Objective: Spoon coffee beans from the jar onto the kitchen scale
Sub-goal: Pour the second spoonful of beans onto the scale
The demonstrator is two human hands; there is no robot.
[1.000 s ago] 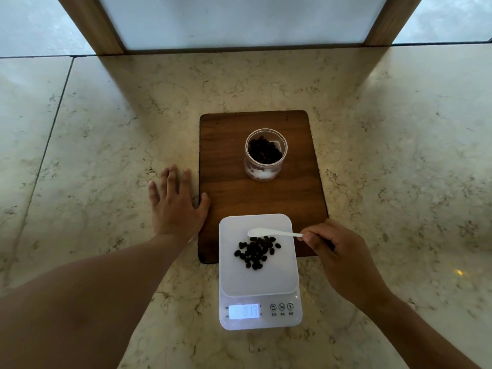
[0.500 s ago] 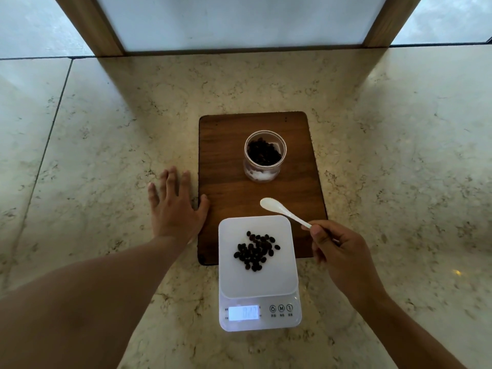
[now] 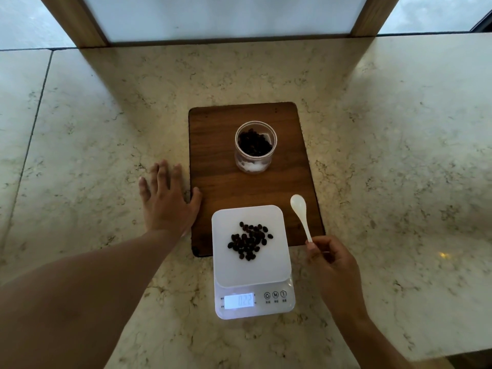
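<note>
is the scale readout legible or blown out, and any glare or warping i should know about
Head view: the scale display glows bright, its digits faint and hard to read; daylight from the window puts pale sheen on the counter; wide-angle bending curves the counter edges; beans look sharp.

body: two bare forearms | hands [image 3: 167, 201] — no gloves, rings or watch | sleeves — none in view

Browns, whites and pale marble

The bench [image 3: 399, 129] is cream marble with faint brown veins; the board [image 3: 213, 145] on it is dark walnut brown with fine grain. The scale [image 3: 249, 270] is white with a pale blue lit display, the beans [image 3: 250, 241] near black, the spoon [image 3: 299, 209] glossy white, the jar [image 3: 255, 145] clear
</note>
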